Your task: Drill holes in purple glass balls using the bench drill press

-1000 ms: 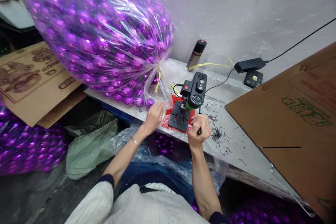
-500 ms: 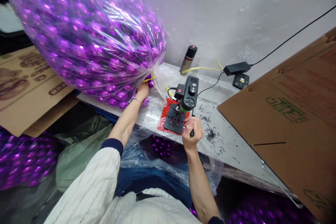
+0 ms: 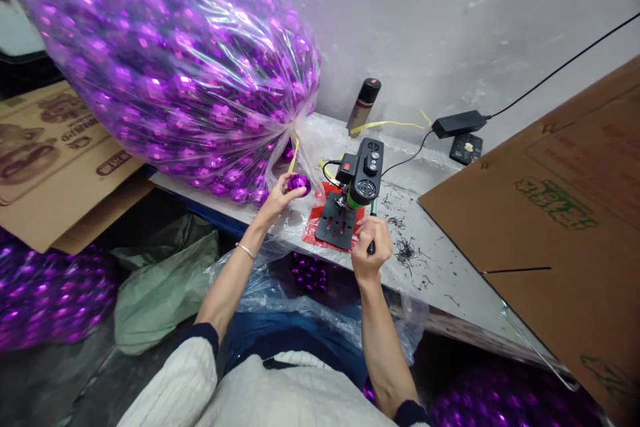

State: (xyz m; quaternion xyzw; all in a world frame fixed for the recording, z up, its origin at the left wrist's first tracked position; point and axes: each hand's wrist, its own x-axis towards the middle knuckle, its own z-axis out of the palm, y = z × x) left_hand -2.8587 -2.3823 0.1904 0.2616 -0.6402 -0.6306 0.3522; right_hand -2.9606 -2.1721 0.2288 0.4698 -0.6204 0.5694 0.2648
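Between its thumb and fingers my left hand [image 3: 280, 199] holds a shiny purple ball [image 3: 299, 185], just left of a small black bench drill press [image 3: 367, 170]. My right hand [image 3: 371, 245] is wrapped round the black-gripped lever [image 3: 371, 248] on the machine's right side. The machine's slotted base plate [image 3: 334, 230] rests on a red sheet [image 3: 313, 227]. Behind my left hand, a large clear bag of purple balls [image 3: 190, 80] bulges over the bench, gathered at its neck with a yellow tie [image 3: 295, 153].
A spray can [image 3: 364, 107] stands by the wall near a black power adapter [image 3: 459, 124]. Black shavings [image 3: 404, 250] litter the bench right of the machine. A large cardboard box [image 3: 550, 213] leans in from the right; flattened cardboard [image 3: 65, 160] lies left. More purple balls [image 3: 309, 272] sit below the edge.
My left hand has come out from the bag's neck and moved right and toward me, now with a purple ball in its fingers. My right hand stays on the lever.
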